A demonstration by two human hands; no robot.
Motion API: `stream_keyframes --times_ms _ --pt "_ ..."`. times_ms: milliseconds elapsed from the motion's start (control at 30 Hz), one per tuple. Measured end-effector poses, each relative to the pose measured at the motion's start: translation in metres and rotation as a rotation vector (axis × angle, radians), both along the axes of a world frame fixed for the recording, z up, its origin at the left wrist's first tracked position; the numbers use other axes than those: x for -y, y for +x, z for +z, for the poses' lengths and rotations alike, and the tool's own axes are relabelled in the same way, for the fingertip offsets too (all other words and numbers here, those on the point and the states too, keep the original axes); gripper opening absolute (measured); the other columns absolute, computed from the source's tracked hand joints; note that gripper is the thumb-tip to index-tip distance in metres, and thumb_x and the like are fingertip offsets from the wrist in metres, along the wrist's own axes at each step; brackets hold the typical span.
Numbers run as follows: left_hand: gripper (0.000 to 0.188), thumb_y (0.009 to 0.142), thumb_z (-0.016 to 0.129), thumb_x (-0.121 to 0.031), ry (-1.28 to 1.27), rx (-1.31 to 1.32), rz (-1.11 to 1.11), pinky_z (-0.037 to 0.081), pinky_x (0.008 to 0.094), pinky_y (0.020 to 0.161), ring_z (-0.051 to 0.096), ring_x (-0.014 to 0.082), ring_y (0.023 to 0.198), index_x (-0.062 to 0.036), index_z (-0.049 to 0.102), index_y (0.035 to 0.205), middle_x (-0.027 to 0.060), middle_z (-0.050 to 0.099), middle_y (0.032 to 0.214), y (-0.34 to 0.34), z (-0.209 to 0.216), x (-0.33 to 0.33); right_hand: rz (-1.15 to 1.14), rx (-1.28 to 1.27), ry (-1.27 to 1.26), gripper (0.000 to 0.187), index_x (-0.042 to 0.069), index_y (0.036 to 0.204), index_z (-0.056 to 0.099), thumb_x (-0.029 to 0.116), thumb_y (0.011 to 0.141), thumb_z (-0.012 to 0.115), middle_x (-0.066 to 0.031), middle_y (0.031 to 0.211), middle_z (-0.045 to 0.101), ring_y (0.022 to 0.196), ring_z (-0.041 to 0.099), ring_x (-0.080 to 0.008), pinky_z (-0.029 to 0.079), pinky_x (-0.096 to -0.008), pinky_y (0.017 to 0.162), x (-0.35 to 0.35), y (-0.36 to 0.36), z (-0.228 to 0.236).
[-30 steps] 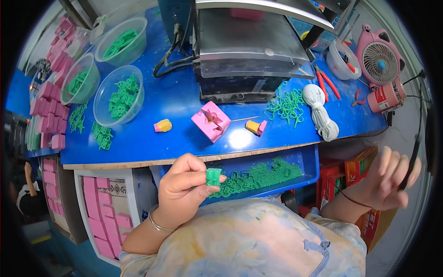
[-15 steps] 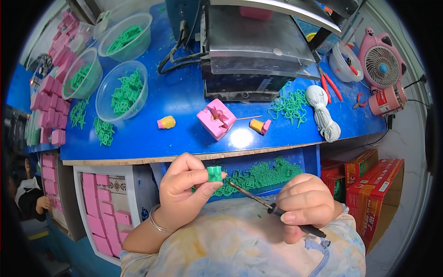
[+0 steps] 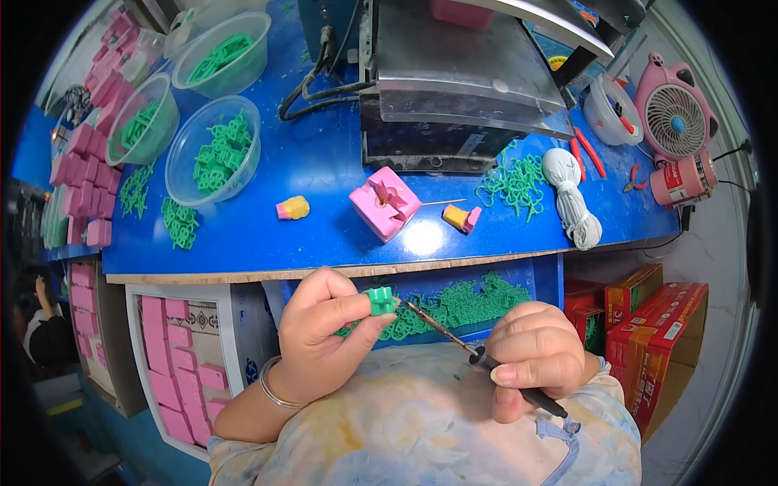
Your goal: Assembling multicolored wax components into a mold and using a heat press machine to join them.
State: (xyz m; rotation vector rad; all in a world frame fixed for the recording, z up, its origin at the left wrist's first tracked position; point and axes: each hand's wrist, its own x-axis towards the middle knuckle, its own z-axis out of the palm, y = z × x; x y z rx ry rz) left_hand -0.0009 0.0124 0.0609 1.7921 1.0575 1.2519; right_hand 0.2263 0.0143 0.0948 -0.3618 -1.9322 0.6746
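Note:
My left hand (image 3: 332, 320) pinches a small green wax-like piece (image 3: 381, 301) between thumb and fingers, above the drawer's edge. In my right hand (image 3: 539, 356) is a soldering iron (image 3: 527, 393), its black handle gripped between thumb and fingers. The iron's slim metal shaft slants up to the left, and its tip lies just beside the green piece; whether the two touch I cannot tell. Under both hands an open blue drawer (image 3: 551, 283) holds many green pieces (image 3: 478, 304). Beyond it on the table sits a pink mould block (image 3: 385, 202) with a cut-out centre.
Small yellow-and-pink pieces (image 3: 293, 208) flank the block. Clear bowls (image 3: 182, 188) of green parts stand left, near stacked pink blocks (image 3: 81, 174). A dark machine (image 3: 462, 138) fills the back. White cord (image 3: 567, 194), red pliers (image 3: 589, 154), a pink fan (image 3: 677, 113) and cardboard boxes (image 3: 648, 348) are right.
The green piece has turned slightly in my left fingers and shifted a little right. My right hand keeps its hold on the iron. The whole view has moved slightly.

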Motion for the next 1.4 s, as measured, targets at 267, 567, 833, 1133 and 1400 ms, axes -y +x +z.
stream_keyframes --times_ms 267,567,833,1133,1400 --pt "0.017 0.068 0.071 0.001 0.012 -0.011 -0.021 0.034 0.0243 0.052 0.044 0.0130 0.063 -0.0023 0.064 0.083 0.0030 0.049 0.071 -0.0007 0.0006 -0.0004 -0.007 0.012 -0.029 0.024 0.000 0.094 0.057 0.008 0.073 0.064 -0.0099 0.073 0.058 0.050 0.054 -0.0195 0.044 -0.0283 0.047 0.0007 -0.0007 -0.0006" --pt "0.017 0.071 0.068 0.002 -0.035 -0.022 -0.025 0.039 0.0223 0.057 0.046 0.0111 0.065 -0.0044 0.066 0.088 0.0015 0.048 0.073 -0.0006 0.0029 0.0018 0.039 -0.057 0.023 0.019 -0.001 0.091 0.057 0.013 0.079 0.063 -0.0106 0.074 0.059 0.052 0.055 -0.0199 0.046 -0.0286 0.048 -0.0012 -0.0025 -0.0029" --pt "0.022 0.068 0.069 0.004 0.008 -0.035 -0.027 0.037 0.0226 0.055 0.045 0.0116 0.064 -0.0057 0.066 0.087 0.0009 0.047 0.071 0.0001 0.0062 0.0018 0.065 -0.017 0.005 0.019 0.000 0.091 0.058 0.013 0.078 0.063 -0.0104 0.073 0.059 0.051 0.055 -0.0189 0.043 -0.0275 0.045 -0.0010 -0.0059 -0.0061" --pt "0.025 0.068 0.069 0.003 0.033 -0.074 -0.030 0.037 0.0239 0.055 0.045 0.0128 0.063 -0.0063 0.066 0.091 0.0005 0.046 0.070 -0.0019 0.0064 0.0031 0.073 0.001 -0.023 0.020 0.000 0.091 0.056 0.010 0.075 0.063 -0.0094 0.072 0.058 0.049 0.053 -0.0186 0.041 -0.0272 0.044 -0.0012 -0.0072 -0.0061" --pt "0.022 0.068 0.068 0.004 0.058 -0.055 -0.042 0.036 0.0247 0.053 0.045 0.0139 0.061 -0.0031 0.064 0.089 0.0030 0.048 0.070 -0.0029 0.0049 0.0020 0.067 0.007 -0.029 0.020 0.001 0.090 0.056 0.010 0.074 0.063 -0.0092 0.071 0.058 0.049 0.053 -0.0186 0.041 -0.0272 0.043 -0.0009 -0.0082 -0.0066"
